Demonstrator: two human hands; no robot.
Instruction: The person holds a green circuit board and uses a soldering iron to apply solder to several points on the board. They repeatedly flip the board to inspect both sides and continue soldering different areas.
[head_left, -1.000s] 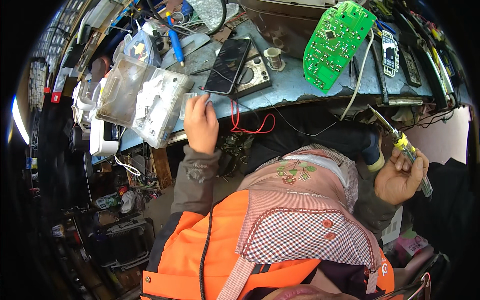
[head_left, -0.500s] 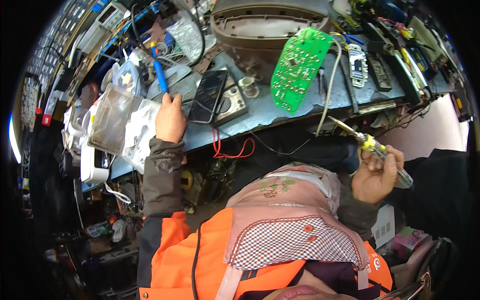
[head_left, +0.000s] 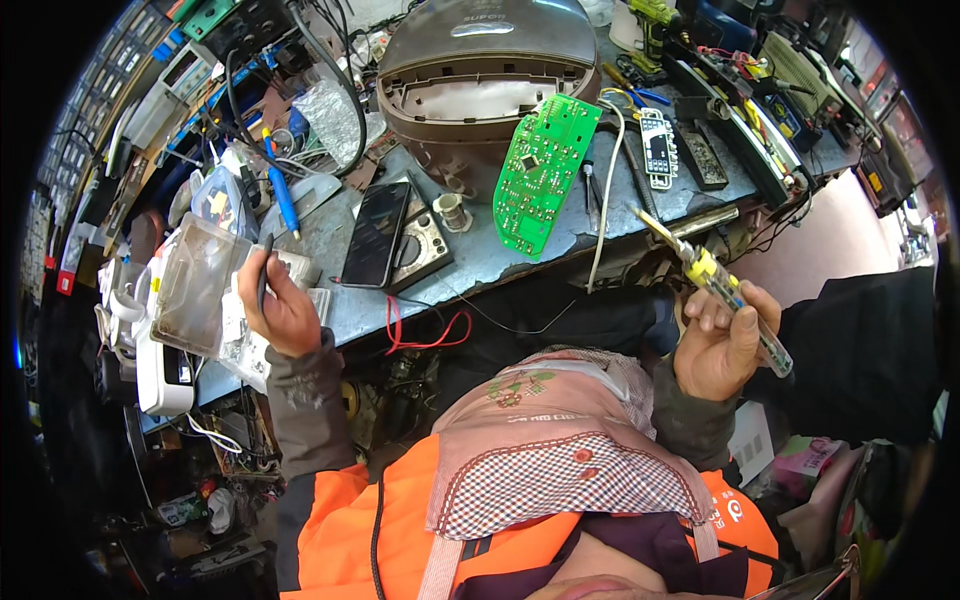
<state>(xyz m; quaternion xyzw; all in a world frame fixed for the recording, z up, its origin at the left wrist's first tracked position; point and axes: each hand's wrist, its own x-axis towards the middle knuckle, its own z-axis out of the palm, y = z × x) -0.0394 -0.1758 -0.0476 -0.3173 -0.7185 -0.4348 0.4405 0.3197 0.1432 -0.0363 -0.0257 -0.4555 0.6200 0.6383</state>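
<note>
My left hand (head_left: 285, 312) is raised over the left end of the bench, its fingers closed on a slim dark tool (head_left: 264, 272) whose kind I cannot make out. Beside it are a clear plastic box (head_left: 190, 285) and white packets (head_left: 245, 350). My right hand (head_left: 722, 345) grips a screwdriver (head_left: 708, 272) with a clear and yellow handle, its shaft pointing up and left. Between the hands, a green circuit board (head_left: 545, 175) stands tilted against a brown oval appliance (head_left: 440, 150). A black phone (head_left: 375, 238) leans on a multimeter (head_left: 424, 245).
A blue soldering iron (head_left: 283, 200) lies behind my left hand. A small spool (head_left: 452, 212) sits near the appliance. Red wire (head_left: 425, 345) hangs off the bench edge. A pale cable (head_left: 607, 215) runs down beside the board. Tools and parts crowd the right side.
My left hand has drawn back from beside the blue soldering iron and now shows the slim dark tool. The view has shifted; my right hand still holds the screwdriver.
</note>
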